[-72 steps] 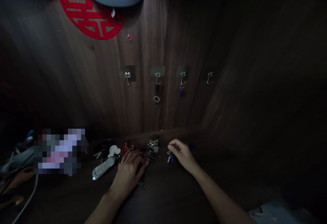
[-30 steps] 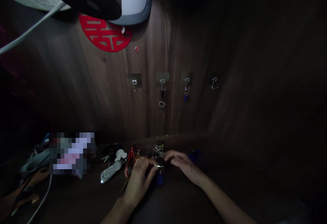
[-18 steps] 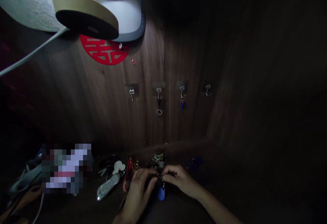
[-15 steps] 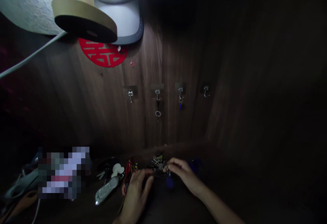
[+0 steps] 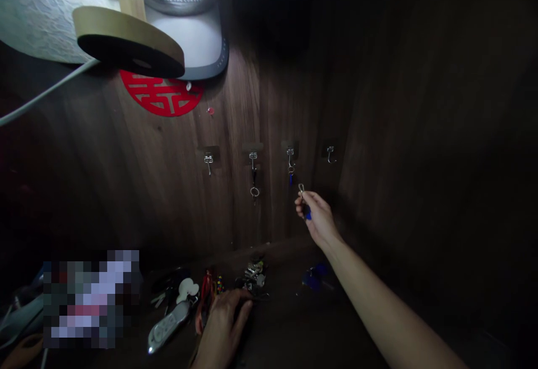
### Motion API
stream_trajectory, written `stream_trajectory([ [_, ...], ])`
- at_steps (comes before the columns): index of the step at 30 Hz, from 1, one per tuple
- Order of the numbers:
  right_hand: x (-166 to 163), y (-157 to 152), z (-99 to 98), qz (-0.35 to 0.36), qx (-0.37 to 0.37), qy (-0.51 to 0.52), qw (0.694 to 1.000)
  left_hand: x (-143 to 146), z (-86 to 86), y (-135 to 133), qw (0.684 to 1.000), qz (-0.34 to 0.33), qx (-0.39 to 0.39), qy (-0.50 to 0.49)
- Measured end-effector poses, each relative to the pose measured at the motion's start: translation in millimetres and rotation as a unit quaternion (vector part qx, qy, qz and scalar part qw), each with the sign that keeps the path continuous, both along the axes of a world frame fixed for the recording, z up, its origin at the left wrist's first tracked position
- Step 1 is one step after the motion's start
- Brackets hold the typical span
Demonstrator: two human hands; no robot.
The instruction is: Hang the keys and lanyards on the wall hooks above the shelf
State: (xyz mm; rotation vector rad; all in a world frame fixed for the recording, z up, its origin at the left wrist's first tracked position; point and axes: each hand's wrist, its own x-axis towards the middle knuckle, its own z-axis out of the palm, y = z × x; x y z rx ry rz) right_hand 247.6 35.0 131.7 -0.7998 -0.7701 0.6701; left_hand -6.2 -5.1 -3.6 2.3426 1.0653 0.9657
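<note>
My right hand (image 5: 317, 216) is raised in front of the wooden wall, pinching a small metal ring with a blue fob (image 5: 307, 212). The ring's tip is just below and right of the third metal hook (image 5: 290, 158), which carries another blue fob. A black strap with a ring hangs from the second hook (image 5: 253, 161). The first hook (image 5: 208, 161) and fourth hook (image 5: 331, 155) look bare. My left hand (image 5: 222, 324) rests low on the dark table, next to a pile of keys (image 5: 253, 276) and a red lanyard (image 5: 205, 301).
A silver remote-like key fob (image 5: 167, 327) and a white tag (image 5: 187, 290) lie left of the keys. Blue fobs (image 5: 314, 279) lie to the right. A pixelated patch (image 5: 90, 299) covers something at left. A round lamp base (image 5: 128, 41) and red felt emblem (image 5: 162, 95) sit high up.
My right hand has risen from the key pile to the hooks, carrying the ring and blue fob. My left hand has stayed low and drawn back slightly from the pile.
</note>
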Motion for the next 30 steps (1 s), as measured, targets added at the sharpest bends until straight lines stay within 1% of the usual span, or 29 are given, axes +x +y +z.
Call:
stream_trajectory([
  [3,-0.9,12.2,22.6,-0.011,0.027,-0.020,0.999,0.8,-0.8,0.5,1.000,0.001,0.000,-0.008],
  [5,-1.4,19.8,33.7,-0.021,0.032,-0.025,0.999,1.7,-1.7,0.5,1.000,0.010,0.003,-0.020],
  [8,0.0,30.6,43.9,-0.036,0.020,-0.020,0.999,2.8,-4.9,1.4,0.999,0.022,0.007,-0.038],
  [11,3.2,39.6,47.1,-0.041,0.007,-0.015,0.999,2.8,-9.7,3.9,0.999,0.020,0.013,-0.043],
  [15,7.8,47.1,43.9,-0.036,-0.010,-0.013,0.999,2.5,-14.6,6.8,0.999,0.018,0.026,-0.041],
  [21,13.7,51.0,32.8,-0.018,-0.035,0.000,0.999,1.0,-15.6,7.9,0.998,0.012,0.050,-0.044],
  [27,13.4,46.8,16.7,0.013,-0.046,0.015,0.999,-1.3,-23.0,16.2,0.999,-0.009,0.040,-0.012],
  [30,11.2,41.6,6.4,0.027,-0.048,0.022,0.998,-1.4,-21.2,15.2,0.999,-0.010,0.038,-0.007],
])
